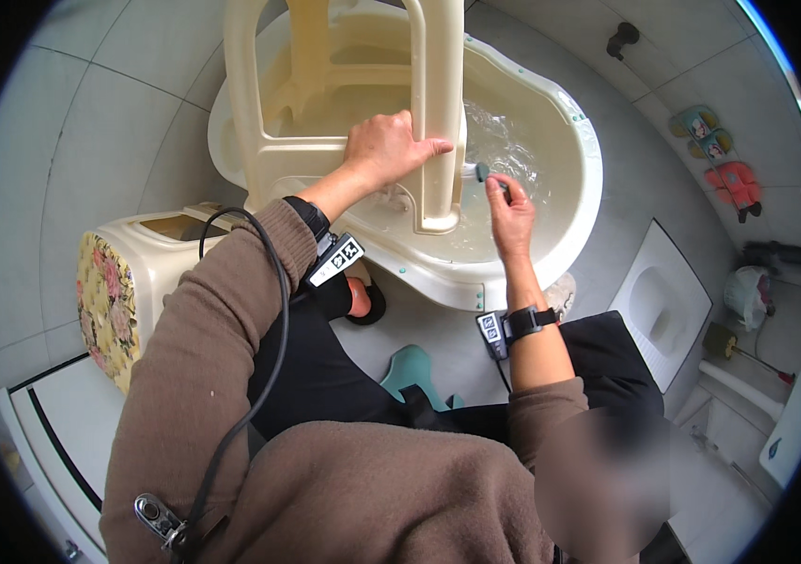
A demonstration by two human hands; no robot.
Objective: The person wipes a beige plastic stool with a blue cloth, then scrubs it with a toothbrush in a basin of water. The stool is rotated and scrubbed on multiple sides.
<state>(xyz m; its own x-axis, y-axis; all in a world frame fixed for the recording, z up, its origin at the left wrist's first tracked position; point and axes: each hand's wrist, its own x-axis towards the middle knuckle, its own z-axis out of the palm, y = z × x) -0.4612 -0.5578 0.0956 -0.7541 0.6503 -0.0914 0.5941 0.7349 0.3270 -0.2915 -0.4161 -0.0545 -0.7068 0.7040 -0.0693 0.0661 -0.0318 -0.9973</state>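
Observation:
A cream plastic stool (444,77) is tipped over in a white baby bathtub (589,183), its legs pointing up and away from me. Rippling water (513,204) partly fills the tub. My left hand (385,149) grips the stool's frame, with the thumb across one leg. In my right hand (513,220) is a small brush (482,172) with a dark green head and white bristles. Those bristles meet the edge of the stool leg, just above the water. My fingers hide most of the brush handle.
Another cream stool (153,233) with a floral seat lies on its side at left. Beneath me is a green plastic seat (411,374). A squat toilet (664,303) is set in the floor at right, near wall-hung slippers (731,183) and a lined bin (745,296).

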